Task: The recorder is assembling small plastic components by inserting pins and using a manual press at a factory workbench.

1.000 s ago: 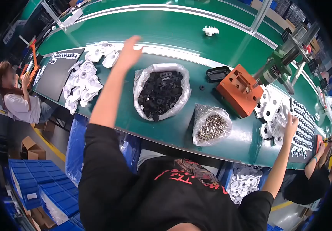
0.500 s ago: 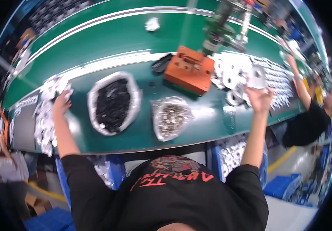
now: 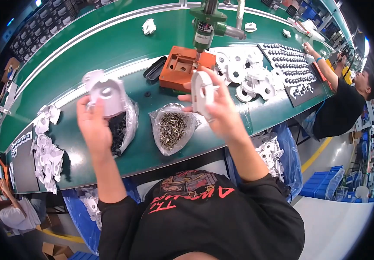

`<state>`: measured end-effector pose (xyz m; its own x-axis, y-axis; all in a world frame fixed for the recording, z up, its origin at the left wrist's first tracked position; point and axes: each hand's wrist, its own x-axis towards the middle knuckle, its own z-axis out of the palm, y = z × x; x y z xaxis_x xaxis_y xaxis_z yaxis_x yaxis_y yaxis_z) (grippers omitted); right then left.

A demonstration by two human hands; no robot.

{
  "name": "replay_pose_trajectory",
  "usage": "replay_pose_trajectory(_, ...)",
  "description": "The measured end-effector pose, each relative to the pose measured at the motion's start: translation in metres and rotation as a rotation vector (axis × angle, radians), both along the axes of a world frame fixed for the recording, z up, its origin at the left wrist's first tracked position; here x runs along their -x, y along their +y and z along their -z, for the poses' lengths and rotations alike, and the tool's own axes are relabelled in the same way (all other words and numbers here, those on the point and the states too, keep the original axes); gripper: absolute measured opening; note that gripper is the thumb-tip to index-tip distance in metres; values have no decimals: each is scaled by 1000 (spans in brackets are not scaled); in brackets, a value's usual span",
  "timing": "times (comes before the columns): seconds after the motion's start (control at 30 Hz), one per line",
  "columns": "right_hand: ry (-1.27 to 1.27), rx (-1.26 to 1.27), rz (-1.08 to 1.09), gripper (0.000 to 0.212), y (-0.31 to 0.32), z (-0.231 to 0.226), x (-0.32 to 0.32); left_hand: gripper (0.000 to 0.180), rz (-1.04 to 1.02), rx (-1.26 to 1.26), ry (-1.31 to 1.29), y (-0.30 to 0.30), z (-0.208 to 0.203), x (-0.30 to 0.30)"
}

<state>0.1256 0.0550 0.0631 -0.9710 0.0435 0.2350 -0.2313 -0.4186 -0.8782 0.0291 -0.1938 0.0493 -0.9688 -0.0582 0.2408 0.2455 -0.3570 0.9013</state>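
Observation:
My left hand [image 3: 95, 125] grips a white plastic housing part [image 3: 113, 96] with a round hole, raised above a bag of small black parts [image 3: 117, 134]. In my right hand [image 3: 221, 108] is a second white plastic part [image 3: 201, 93], rounded and turned edge-on, in front of the orange fixture block [image 3: 176, 82]. Below and between the hands lies a clear bag of metal screws or pins [image 3: 172, 132]. A green press head [image 3: 205, 32] stands over the orange block, its tip near the block's right part.
White parts are heaped right of the block [image 3: 252, 82] and at the left [image 3: 48, 158]. A black tray with rows of small parts [image 3: 289, 65] sits at the right, near a co-worker [image 3: 343, 99]. Blue lined bins [image 3: 289, 151] stand below the table edge.
Both hands have come inward from the side heaps, each now raised with a white part. My right hand's part has turned edge-on. The whole view has shifted.

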Motion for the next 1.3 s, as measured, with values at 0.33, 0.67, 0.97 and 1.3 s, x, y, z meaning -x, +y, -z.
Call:
replay_pose_trajectory(0.33,176,-441,305,76,-28,5,-10,52,611,78,231,80,12,-79)
replay_pose_trajectory(0.67,17,-470,251,72,-19,10,-13,36,384,347,211,92,14,-86)
replay_pose_trajectory(0.97,67,-533,357,72,-38,21,-12,42,429,240,103,94,25,-82)
replay_pose_trajectory(1.3,301,-706,246,99,-46,21,4,11,197,250,144,74,7,-67)
